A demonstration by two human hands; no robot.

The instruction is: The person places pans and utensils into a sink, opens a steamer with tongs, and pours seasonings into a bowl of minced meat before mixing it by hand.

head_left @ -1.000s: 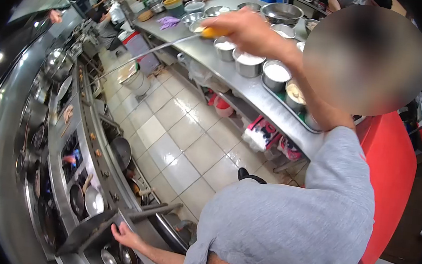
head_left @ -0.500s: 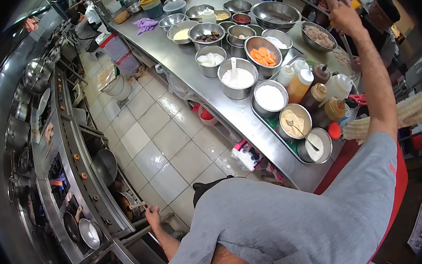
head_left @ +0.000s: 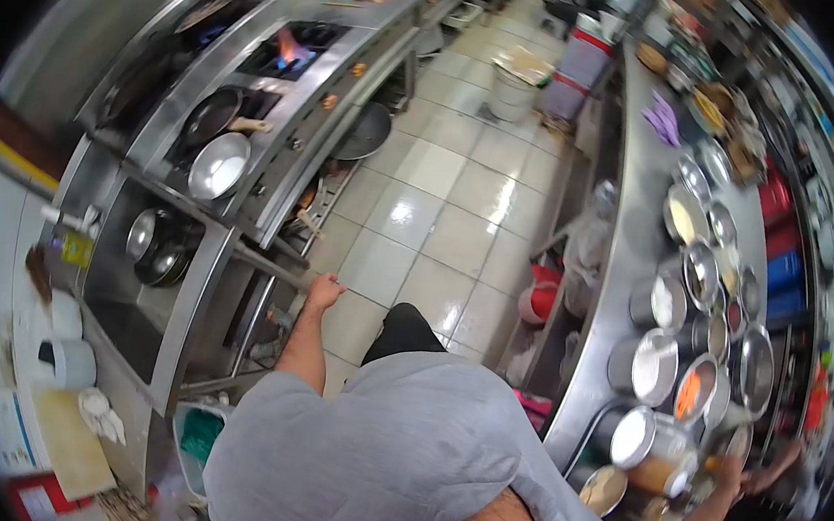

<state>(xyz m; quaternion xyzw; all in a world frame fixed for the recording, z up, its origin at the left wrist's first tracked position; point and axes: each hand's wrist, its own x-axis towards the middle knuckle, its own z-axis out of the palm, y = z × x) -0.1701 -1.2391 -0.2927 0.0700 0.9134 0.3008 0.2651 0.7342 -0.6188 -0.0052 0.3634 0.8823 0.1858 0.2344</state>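
My left hand (head_left: 325, 289) hangs over the tiled floor by the end of the stove's metal rail (head_left: 273, 264). Its fingers look curled together and nothing shows in them. My right hand (head_left: 730, 478) is over the steel counter at the lower right, smeared by motion, so its fingers and anything in them are unclear. Close by it stand squeeze bottles (head_left: 658, 474), blurred, and a steel bowl of sliced carrots (head_left: 689, 394). A bowl of white powder (head_left: 633, 436) and a bowl of pale yellow paste (head_left: 603, 489) sit nearer my body.
On the left, a stove burner (head_left: 291, 54) shows a flame; a dark pan (head_left: 214, 114) and a steel wok (head_left: 219, 166) rest alongside. Below is a sink (head_left: 139, 321) holding pans. A bucket (head_left: 513, 92) stands on the aisle floor. Another person's arm (head_left: 781, 461) reaches in at right.
My view has swung left toward the stove and aisle. My right arm, stretched toward the counter's far side before, is now lower, beside the bottles. My left hand's fingers have curled in.
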